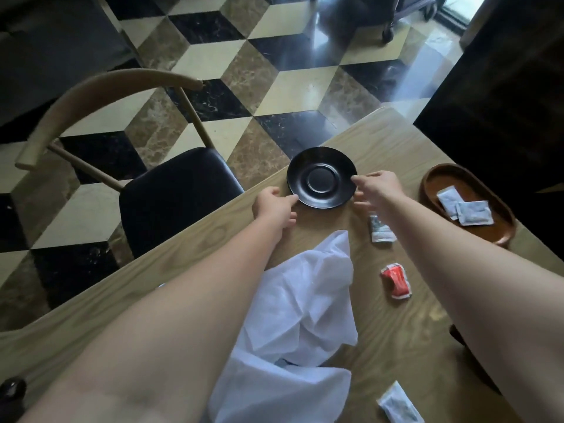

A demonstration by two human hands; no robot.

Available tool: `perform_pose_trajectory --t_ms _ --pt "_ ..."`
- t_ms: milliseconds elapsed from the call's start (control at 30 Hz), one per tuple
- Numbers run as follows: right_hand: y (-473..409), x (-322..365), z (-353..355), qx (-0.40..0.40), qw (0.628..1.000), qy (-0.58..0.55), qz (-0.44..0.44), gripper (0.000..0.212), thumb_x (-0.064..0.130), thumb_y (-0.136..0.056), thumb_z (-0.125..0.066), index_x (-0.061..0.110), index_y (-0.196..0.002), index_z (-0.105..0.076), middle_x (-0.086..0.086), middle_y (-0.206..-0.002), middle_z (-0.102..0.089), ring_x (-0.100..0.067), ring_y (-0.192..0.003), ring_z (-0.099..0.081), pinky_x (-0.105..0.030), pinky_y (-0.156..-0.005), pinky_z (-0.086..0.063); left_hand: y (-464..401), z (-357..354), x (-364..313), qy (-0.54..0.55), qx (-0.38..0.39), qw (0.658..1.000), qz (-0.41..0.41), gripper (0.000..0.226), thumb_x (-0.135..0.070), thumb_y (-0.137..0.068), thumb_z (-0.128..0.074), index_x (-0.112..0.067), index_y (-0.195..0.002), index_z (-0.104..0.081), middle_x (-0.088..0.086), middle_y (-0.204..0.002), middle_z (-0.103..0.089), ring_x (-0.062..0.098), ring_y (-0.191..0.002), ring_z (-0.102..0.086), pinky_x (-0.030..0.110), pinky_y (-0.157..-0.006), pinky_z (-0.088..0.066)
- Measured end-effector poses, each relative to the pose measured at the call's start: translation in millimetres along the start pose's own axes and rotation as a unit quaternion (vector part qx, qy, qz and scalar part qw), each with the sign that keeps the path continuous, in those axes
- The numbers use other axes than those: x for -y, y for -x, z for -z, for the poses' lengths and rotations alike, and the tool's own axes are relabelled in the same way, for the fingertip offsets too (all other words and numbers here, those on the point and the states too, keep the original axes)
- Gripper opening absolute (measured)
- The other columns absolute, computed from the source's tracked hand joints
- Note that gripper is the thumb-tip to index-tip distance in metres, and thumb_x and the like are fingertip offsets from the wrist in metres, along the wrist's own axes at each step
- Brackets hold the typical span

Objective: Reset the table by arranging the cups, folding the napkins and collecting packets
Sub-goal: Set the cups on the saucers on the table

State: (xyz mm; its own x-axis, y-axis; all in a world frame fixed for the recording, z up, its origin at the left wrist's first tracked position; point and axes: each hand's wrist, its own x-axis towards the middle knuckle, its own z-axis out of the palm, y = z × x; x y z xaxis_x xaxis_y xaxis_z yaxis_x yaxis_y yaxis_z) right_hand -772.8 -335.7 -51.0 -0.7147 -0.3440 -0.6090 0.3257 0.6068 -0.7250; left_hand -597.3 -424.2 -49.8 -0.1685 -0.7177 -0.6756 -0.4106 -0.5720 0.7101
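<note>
1. A black saucer (322, 177) sat near the far edge of the wooden table (396, 331), the left hand (274, 206) and right hand (377, 189) pinching its opposite rims
2. A crumpled white napkin (299, 315) lay between the forearms
3. Two white packets (465, 207) rested in the brown tray (500, 221); a red packet (396, 280) lay loose on the table

Both forearms are bare, with no sleeves, watch or rings visible.
</note>
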Motion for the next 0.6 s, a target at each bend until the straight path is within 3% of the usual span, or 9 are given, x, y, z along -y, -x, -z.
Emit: perform_pose_trajectory --t_ms 100,233,367,500,600 --pt "-18 -6 -15 -0.007 1.000 0.005 0.002 0.018 0.011 -0.083 -0.075 0.014 -0.097 -0.063 -0.014 -0.106 -0.070 -0.029 -0.099 -0.070 -0.043 -0.074 -0.062 -18 -9 -3 0.007 -0.007 1.000 0.002 0.047 -0.010 -0.089 -0.070 -0.013 -0.133 -0.053 0.014 -0.115 -0.067 0.025 -0.069 -0.070 0.043 -0.072 -0.063" --pt "-13 -17 -18 -0.039 0.998 0.000 0.047 0.026 -0.002 -0.079 -0.066 0.017 -0.096 -0.069 -0.016 -0.104 -0.073 -0.033 -0.092 -0.073 -0.048 -0.077 -0.063 -24 -9 -1 0.038 0.007 0.999 0.017 0.028 0.003 -0.087 -0.066 -0.009 -0.112 -0.059 0.019 -0.113 -0.067 0.026 -0.071 -0.070 0.035 -0.061 -0.062" --pt "16 -11 -31 0.060 0.995 -0.034 0.071 0.031 -0.007 -0.084 -0.064 0.003 -0.113 -0.067 -0.015 -0.097 -0.069 -0.022 -0.068 -0.068 -0.025 -0.048 -0.056 -13 38 2 0.036 0.026 0.999 0.024 0.032 0.005 -0.085 -0.066 -0.006 -0.113 -0.057 0.018 -0.098 -0.068 0.020 -0.057 -0.069 0.033 -0.054 -0.061" --pt "51 -4 -79 0.160 0.983 0.033 0.080 0.032 -0.006 -0.086 -0.065 -0.001 -0.118 -0.066 -0.018 -0.096 -0.066 -0.021 -0.066 -0.064 -0.029 -0.053 -0.058 4 118 10 -0.027 0.048 0.998 0.037 0.020 0.001 -0.089 -0.064 -0.007 -0.103 -0.052 0.019 -0.087 -0.071 0.022 -0.061 -0.074 0.033 -0.056 -0.062" --pt "77 -10 -121 0.203 0.975 0.045 0.076 0.032 -0.006 -0.086 -0.067 0.000 -0.117 -0.066 -0.019 -0.097 -0.067 -0.024 -0.070 -0.066 -0.035 -0.060 -0.059 12 170 25 -0.026 0.020 0.998 0.050 0.019 -0.003 -0.091 -0.065 -0.005 -0.107 -0.054 0.020 -0.088 -0.072 0.021 -0.065 -0.075 0.034 -0.064 -0.064"
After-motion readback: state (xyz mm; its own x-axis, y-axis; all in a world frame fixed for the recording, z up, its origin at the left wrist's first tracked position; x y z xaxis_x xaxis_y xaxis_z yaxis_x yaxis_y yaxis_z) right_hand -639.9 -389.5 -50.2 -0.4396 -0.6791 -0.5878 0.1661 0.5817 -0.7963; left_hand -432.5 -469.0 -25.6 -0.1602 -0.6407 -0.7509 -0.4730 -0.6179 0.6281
